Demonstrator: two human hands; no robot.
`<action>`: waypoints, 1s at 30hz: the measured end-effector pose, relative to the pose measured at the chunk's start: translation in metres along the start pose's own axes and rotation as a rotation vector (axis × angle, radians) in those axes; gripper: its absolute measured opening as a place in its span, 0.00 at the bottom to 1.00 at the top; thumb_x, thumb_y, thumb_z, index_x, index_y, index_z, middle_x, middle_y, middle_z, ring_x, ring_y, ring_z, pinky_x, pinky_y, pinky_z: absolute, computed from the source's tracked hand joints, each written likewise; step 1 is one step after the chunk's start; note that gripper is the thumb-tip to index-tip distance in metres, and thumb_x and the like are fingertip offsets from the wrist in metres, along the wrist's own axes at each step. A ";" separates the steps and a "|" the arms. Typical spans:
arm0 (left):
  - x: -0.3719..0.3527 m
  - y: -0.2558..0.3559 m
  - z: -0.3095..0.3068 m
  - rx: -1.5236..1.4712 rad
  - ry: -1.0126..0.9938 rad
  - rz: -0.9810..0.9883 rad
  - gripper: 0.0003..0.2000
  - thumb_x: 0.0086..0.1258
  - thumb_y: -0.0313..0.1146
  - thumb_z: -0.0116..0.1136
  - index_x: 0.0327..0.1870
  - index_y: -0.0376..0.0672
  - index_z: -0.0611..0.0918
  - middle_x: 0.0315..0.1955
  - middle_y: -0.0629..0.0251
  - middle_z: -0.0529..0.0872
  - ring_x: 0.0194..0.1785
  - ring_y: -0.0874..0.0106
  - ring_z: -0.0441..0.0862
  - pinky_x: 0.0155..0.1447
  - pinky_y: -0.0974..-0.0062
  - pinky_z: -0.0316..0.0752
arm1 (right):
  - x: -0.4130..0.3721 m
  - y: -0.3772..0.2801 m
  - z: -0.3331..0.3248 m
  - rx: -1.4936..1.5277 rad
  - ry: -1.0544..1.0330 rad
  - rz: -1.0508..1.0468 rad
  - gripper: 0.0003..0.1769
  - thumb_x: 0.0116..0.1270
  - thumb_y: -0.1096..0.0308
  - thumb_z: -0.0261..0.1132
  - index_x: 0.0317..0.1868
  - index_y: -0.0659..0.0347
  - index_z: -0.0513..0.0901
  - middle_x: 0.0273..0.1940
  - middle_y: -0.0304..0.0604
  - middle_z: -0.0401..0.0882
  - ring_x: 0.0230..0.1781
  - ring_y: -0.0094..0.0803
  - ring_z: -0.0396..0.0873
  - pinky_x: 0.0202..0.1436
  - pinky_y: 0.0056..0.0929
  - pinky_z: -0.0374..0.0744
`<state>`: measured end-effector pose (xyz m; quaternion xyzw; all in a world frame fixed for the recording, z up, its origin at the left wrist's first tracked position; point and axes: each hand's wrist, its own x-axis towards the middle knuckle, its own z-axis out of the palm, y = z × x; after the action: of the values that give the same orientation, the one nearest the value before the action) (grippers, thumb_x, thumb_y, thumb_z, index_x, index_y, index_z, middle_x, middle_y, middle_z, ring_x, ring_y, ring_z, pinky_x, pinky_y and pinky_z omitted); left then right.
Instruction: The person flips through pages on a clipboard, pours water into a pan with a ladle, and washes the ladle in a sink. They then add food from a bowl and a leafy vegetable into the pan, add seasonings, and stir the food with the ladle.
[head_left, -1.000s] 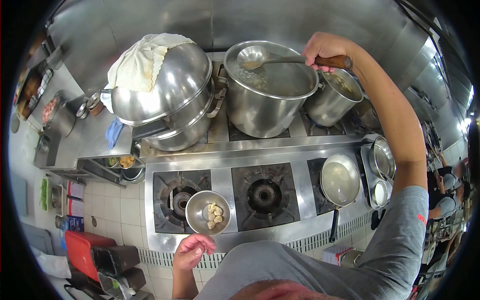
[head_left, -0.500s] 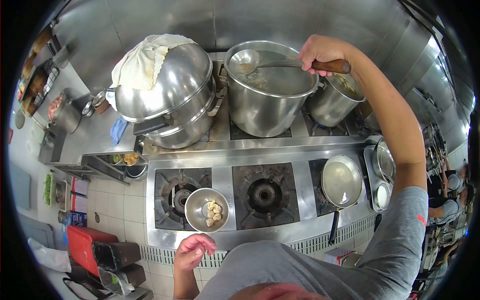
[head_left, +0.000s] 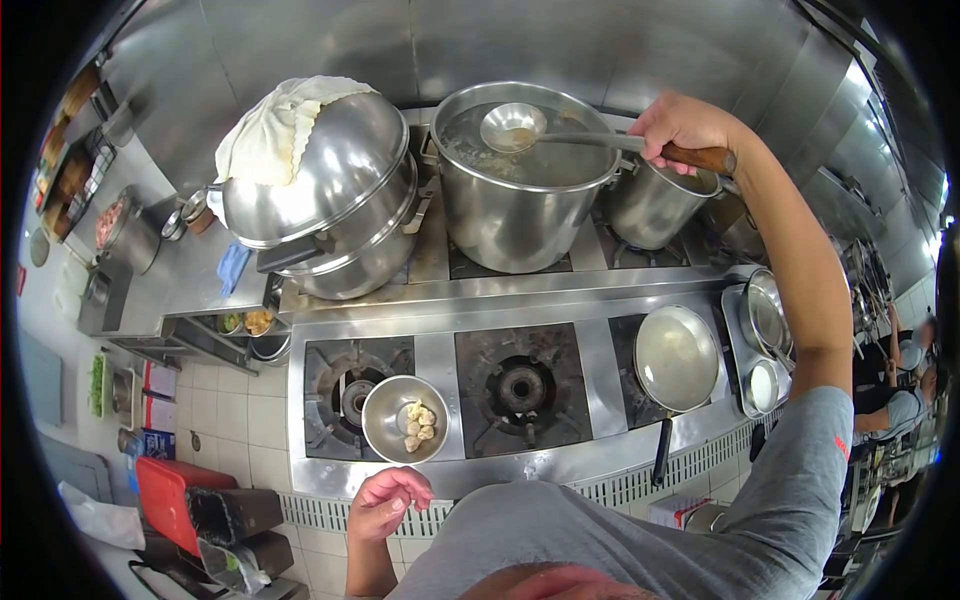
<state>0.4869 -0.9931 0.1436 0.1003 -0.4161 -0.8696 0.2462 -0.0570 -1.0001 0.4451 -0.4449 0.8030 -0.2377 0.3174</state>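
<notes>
My right hand [head_left: 684, 130] grips the metal neck of a ladle [head_left: 515, 127], close to its wooden handle. The ladle's round bowl is over the tall stockpot [head_left: 525, 225], at the surface of the cloudy liquid, with some pale bits in it. Loosely curled and holding nothing, my left hand [head_left: 392, 500] hovers at the stove's front edge. Just beyond it, a steel bowl [head_left: 378, 432] with several pale, lumpy pieces of food [head_left: 419, 425] sits on the left front burner.
A large domed steamer pot [head_left: 340, 200] with a white cloth [head_left: 270, 130] stands back left. Behind the stockpot's right side is a smaller pot [head_left: 655, 205]. A frying pan [head_left: 677, 360] rests on the right burner, beside a tray of metal dishes [head_left: 742, 375]. Other people [head_left: 905, 385] are far right.
The ladle and my right hand have moved right relative to the stockpot, taking the ladle's bowl away from the left rim. The camera view has shifted slightly. My left hand stays put.
</notes>
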 end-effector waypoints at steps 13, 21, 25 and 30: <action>0.005 -0.002 0.005 0.013 -0.021 -0.032 0.20 0.71 0.39 0.62 0.49 0.26 0.79 0.42 0.49 0.84 0.40 0.66 0.80 0.44 0.70 0.74 | -0.035 0.010 0.016 -0.021 0.037 0.049 0.19 0.49 0.79 0.62 0.44 0.74 0.86 0.20 0.40 0.76 0.13 0.24 0.72 0.17 0.25 0.70; 0.007 0.000 0.005 0.016 -0.051 -0.024 0.20 0.71 0.39 0.61 0.49 0.26 0.79 0.42 0.49 0.84 0.41 0.65 0.80 0.45 0.69 0.74 | -0.057 -0.002 0.029 -0.026 -0.050 0.032 0.23 0.49 0.79 0.63 0.49 0.77 0.85 0.20 0.40 0.77 0.13 0.23 0.72 0.17 0.25 0.71; 0.006 0.003 0.006 0.015 -0.059 -0.014 0.20 0.71 0.39 0.61 0.49 0.26 0.79 0.42 0.49 0.84 0.41 0.65 0.80 0.45 0.70 0.74 | -0.060 -0.001 0.027 0.113 -0.079 0.037 0.24 0.50 0.79 0.63 0.50 0.79 0.84 0.21 0.43 0.78 0.12 0.25 0.72 0.15 0.25 0.71; 0.003 0.005 0.003 0.004 -0.060 -0.012 0.20 0.71 0.39 0.61 0.49 0.26 0.79 0.42 0.48 0.84 0.41 0.65 0.80 0.46 0.70 0.75 | -0.055 0.000 0.010 0.349 -0.093 0.083 0.25 0.50 0.81 0.62 0.52 0.82 0.81 0.22 0.48 0.80 0.09 0.26 0.71 0.11 0.26 0.69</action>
<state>0.4850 -0.9954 0.1493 0.0773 -0.4245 -0.8728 0.2280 -0.0276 -0.9537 0.4540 -0.3600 0.7517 -0.3392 0.4362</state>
